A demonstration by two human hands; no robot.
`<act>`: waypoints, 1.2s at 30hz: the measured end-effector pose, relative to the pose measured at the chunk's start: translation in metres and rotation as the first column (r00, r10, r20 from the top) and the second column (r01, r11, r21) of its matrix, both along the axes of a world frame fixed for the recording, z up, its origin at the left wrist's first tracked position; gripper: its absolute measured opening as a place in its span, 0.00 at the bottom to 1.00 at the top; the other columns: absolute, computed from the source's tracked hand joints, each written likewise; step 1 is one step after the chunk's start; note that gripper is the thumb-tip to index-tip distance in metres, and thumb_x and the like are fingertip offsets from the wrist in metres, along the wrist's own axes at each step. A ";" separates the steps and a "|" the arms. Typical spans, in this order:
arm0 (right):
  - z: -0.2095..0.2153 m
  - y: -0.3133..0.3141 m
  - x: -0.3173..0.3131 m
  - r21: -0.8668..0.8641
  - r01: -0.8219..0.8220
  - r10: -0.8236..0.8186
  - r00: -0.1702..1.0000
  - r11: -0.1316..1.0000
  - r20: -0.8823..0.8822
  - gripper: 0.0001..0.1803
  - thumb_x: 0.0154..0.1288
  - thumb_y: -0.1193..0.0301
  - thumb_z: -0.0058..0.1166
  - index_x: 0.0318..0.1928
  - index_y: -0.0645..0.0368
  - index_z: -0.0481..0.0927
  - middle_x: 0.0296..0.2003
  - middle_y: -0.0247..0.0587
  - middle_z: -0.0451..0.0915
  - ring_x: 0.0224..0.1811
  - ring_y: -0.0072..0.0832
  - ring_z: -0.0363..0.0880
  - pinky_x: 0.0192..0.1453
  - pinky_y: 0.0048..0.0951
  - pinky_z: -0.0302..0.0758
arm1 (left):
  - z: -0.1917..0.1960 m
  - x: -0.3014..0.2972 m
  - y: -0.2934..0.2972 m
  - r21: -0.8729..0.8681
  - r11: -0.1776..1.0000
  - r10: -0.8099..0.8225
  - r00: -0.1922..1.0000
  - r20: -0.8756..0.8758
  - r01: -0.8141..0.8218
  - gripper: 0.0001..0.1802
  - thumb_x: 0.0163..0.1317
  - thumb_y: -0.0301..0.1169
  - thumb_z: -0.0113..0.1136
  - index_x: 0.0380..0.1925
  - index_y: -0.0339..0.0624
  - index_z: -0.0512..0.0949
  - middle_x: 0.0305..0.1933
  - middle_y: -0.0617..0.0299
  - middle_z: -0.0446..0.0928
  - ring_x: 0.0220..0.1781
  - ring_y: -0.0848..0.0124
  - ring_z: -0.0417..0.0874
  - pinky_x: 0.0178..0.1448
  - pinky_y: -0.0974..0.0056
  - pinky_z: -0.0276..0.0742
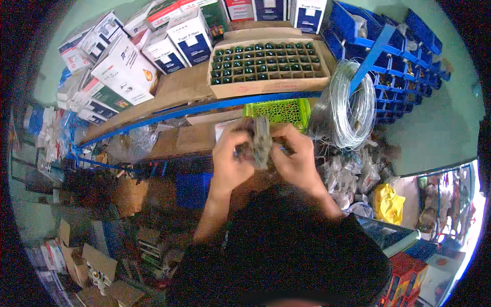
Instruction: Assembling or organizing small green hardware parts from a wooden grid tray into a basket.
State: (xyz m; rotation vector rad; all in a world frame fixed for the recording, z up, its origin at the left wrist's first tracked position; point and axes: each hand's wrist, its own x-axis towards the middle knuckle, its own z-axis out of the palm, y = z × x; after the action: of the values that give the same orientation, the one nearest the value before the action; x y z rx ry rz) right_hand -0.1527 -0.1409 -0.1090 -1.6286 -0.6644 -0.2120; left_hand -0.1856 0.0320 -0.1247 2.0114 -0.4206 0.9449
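Between my two hands, held up in front of the shelf, is a grey metal part (pixel 262 143), blurred, so its exact kind does not show. My left hand (pixel 231 161) is closed on its left side, with the fingers curled behind it. On the other side my right hand (pixel 296 156) grips it with bent fingers and thumb. A bright green plastic basket (pixel 305 110) with a lattice pattern sits just beyond the hands on the lower shelf.
Above the basket, a divided cardboard box (pixel 271 88) of dark green round-topped items stands on the blue-edged shelf (pixel 189 113). White filter boxes (pixel 189 38) stand to its left. A wire coil (pixel 353 110) hangs by blue bins (pixel 404 66) at right. A yellow bag (pixel 388 203) lies lower right.
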 end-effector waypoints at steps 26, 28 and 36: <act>-0.027 0.012 -0.005 0.234 -0.082 0.125 0.977 0.969 -0.173 0.09 0.64 0.82 0.66 0.44 0.63 0.81 0.41 0.46 0.86 0.40 0.28 0.86 0.47 0.29 0.82 | 0.014 -0.002 0.015 0.084 0.996 0.055 0.973 -0.225 -0.037 0.19 0.59 0.31 0.66 0.51 0.39 0.83 0.52 0.46 0.80 0.55 0.50 0.82 0.56 0.55 0.79; -0.031 0.012 -0.009 0.269 -0.089 0.144 0.970 0.959 -0.195 0.10 0.63 0.83 0.66 0.43 0.63 0.80 0.41 0.46 0.86 0.41 0.31 0.87 0.47 0.31 0.82 | 0.013 -0.001 0.015 -0.164 0.913 0.297 0.885 -0.358 -0.373 0.18 0.64 0.38 0.61 0.49 0.38 0.82 0.48 0.47 0.81 0.49 0.53 0.83 0.49 0.57 0.79; -0.022 0.006 -0.004 -0.034 -0.034 0.041 0.972 0.999 0.230 0.13 0.61 0.83 0.66 0.46 0.62 0.81 0.45 0.50 0.86 0.46 0.42 0.88 0.51 0.34 0.83 | 0.034 -0.004 0.005 0.095 0.989 0.130 0.970 -0.207 -0.112 0.11 0.67 0.32 0.60 0.41 0.35 0.82 0.35 0.47 0.81 0.39 0.49 0.84 0.44 0.53 0.79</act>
State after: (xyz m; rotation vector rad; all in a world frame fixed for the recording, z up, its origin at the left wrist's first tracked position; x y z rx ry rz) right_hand -0.1568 -0.1352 -0.1309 -1.6330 -0.8780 -0.3690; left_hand -0.1895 0.0371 -0.0904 2.2077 -0.2240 0.7845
